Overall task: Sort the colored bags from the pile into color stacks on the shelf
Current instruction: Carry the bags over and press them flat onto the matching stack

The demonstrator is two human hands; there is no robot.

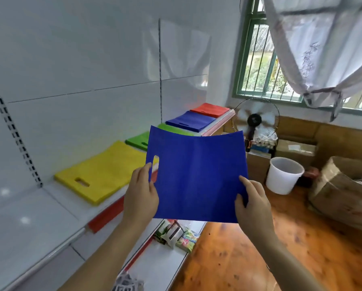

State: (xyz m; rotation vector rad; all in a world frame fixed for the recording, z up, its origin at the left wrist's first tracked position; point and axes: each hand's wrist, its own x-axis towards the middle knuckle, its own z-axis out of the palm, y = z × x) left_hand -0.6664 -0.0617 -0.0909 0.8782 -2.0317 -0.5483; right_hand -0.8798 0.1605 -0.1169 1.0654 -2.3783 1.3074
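**Blue bag held up in front of the shelf**

White shelving runs along the wall ahead of me, with a wooden floor to my right. I hold a blue bag (197,177) flat in the air with both hands. My left hand (141,195) grips its left edge, thumb on the near face just beside the handle slot. My right hand (252,203) pinches the lower right edge, thumb on the near face, the other fingers behind. Beyond my fingertips, on the shelf (56,198), lie four stacks: yellow (104,171) just past my left fingers, then green (138,140), partly hidden by the bag, then blue (189,120), and red (210,109) farthest. Right of my right fingers stand a fan (256,119), a white bucket (284,175) and cardboard boxes (343,190).
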